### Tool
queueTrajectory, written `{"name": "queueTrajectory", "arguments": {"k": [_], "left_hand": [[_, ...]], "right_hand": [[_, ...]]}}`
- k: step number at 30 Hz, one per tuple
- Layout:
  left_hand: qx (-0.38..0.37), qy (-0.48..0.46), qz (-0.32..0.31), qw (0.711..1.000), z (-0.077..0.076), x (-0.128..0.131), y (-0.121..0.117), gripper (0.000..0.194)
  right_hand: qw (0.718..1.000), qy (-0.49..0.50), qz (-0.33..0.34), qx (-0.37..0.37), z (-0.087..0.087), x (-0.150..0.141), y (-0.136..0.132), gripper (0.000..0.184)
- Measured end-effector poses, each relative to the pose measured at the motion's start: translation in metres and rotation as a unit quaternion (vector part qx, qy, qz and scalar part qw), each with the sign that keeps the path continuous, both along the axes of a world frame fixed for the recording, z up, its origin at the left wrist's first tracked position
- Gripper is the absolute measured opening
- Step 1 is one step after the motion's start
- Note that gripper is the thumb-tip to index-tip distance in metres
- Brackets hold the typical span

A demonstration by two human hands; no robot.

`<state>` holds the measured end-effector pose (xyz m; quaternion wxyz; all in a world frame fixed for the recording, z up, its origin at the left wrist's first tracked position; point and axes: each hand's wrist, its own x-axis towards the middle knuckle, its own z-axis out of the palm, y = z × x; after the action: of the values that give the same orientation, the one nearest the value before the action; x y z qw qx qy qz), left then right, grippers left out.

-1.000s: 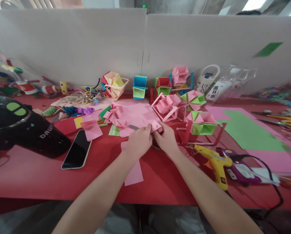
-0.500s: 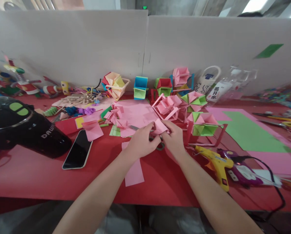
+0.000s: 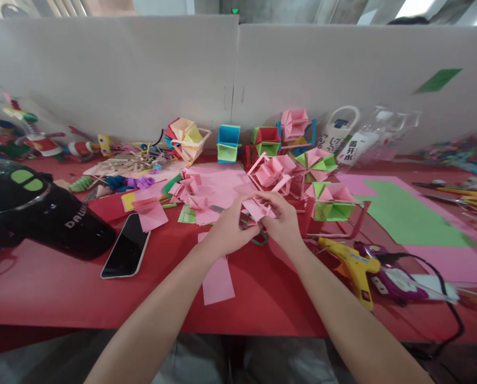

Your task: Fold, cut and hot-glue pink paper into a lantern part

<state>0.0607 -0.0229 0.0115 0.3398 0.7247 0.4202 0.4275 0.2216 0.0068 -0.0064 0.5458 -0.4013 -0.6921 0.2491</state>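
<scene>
Between my two hands is a small folded piece of pink paper (image 3: 257,209), held above the red tabletop. My left hand (image 3: 231,228) grips its left side, thumb and fingers closed. On the other side my right hand (image 3: 281,220) pinches it too, with fingers curled over the top edge. Scissors (image 3: 259,238) lie beneath the hands, mostly covered; one handle and a blade tip show. A pink paper strip (image 3: 218,282) lies below my left wrist. Folded pink pieces (image 3: 185,186) sit to the left, beside a pink sheet (image 3: 222,181).
A phone (image 3: 126,246) and a black tumbler (image 3: 42,210) stand on the left. To the right are a pink-green paper wheel on a frame (image 3: 332,202), a yellow glue gun (image 3: 354,266) and a purple power strip (image 3: 398,277) with a cable. More paper wheels line the white partition (image 3: 142,69).
The pink paper between my hands has turned, showing more of its folded edges. My right fingers have shifted over its top. The whole view has moved slightly.
</scene>
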Motion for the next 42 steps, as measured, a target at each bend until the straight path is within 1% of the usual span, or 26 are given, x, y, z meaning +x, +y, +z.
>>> {"name": "queueTrajectory", "arguments": {"k": [3, 5, 10, 14, 16, 18, 19, 21, 23, 25, 27, 29, 31, 33, 38, 42], "left_hand": [[-0.022, -0.015, -0.018, 0.999, -0.002, 0.001, -0.001, 0.060], [-0.031, -0.014, -0.018, 0.999, -0.003, 0.002, -0.001, 0.060], [-0.031, 0.005, -0.006, 0.999, -0.003, 0.002, 0.000, 0.055], [-0.024, 0.040, 0.010, 0.999, -0.003, 0.002, 0.000, 0.056], [-0.032, 0.050, 0.018, 0.998, -0.003, 0.002, 0.000, 0.055], [-0.041, 0.042, 0.016, 0.998, -0.003, 0.002, -0.001, 0.052], [-0.048, 0.026, 0.006, 0.998, -0.003, 0.001, -0.001, 0.052], [-0.077, -0.029, -0.037, 0.996, -0.003, 0.001, -0.001, 0.052], [-0.118, -0.099, -0.089, 0.984, -0.003, 0.001, 0.000, 0.052], [-0.166, -0.168, -0.131, 0.963, -0.004, 0.001, 0.003, 0.047], [-0.212, -0.237, -0.153, 0.936, -0.005, 0.001, 0.007, 0.041], [-0.257, -0.303, -0.167, 0.902, -0.007, 0.002, 0.010, 0.045], [-0.287, -0.349, -0.171, 0.876, -0.007, 0.003, 0.013, 0.052], [-0.305, -0.369, -0.162, 0.863, -0.006, 0.004, 0.013, 0.051], [-0.310, -0.372, -0.105, 0.869, -0.004, 0.007, 0.012, 0.034], [-0.296, -0.368, -0.068, 0.879, -0.007, 0.009, 0.013, 0.034]], "right_hand": [[0.998, 0.042, 0.018, -0.052, -0.006, -0.001, 0.004, 0.051], [0.995, 0.058, 0.023, -0.073, -0.009, -0.004, 0.005, 0.048], [0.993, 0.079, 0.029, -0.082, -0.009, -0.010, 0.001, 0.041], [0.995, 0.077, 0.011, -0.067, -0.004, -0.014, -0.003, 0.038], [0.993, 0.086, 0.015, -0.079, -0.003, -0.015, -0.004, 0.038], [0.988, 0.106, 0.032, -0.109, -0.003, -0.015, -0.004, 0.038], [0.985, 0.115, 0.037, -0.123, -0.003, -0.015, -0.004, 0.038], [0.983, 0.122, 0.036, -0.133, -0.001, -0.014, -0.004, 0.038], [0.983, 0.125, 0.032, -0.133, 0.001, -0.013, -0.005, 0.036], [0.981, 0.133, 0.030, -0.142, 0.003, -0.013, -0.005, 0.033], [0.977, 0.142, 0.026, -0.157, 0.004, -0.013, -0.004, 0.029], [0.976, 0.147, 0.017, -0.159, 0.004, -0.014, -0.004, 0.027], [0.975, 0.151, 0.011, -0.161, 0.003, -0.014, -0.003, 0.027], [0.974, 0.154, 0.011, -0.166, 0.004, -0.015, -0.004, 0.026], [0.973, 0.155, 0.029, -0.171, 0.006, -0.017, -0.007, 0.021], [0.972, 0.157, 0.029, -0.174, 0.004, -0.017, -0.007, 0.022]]}}
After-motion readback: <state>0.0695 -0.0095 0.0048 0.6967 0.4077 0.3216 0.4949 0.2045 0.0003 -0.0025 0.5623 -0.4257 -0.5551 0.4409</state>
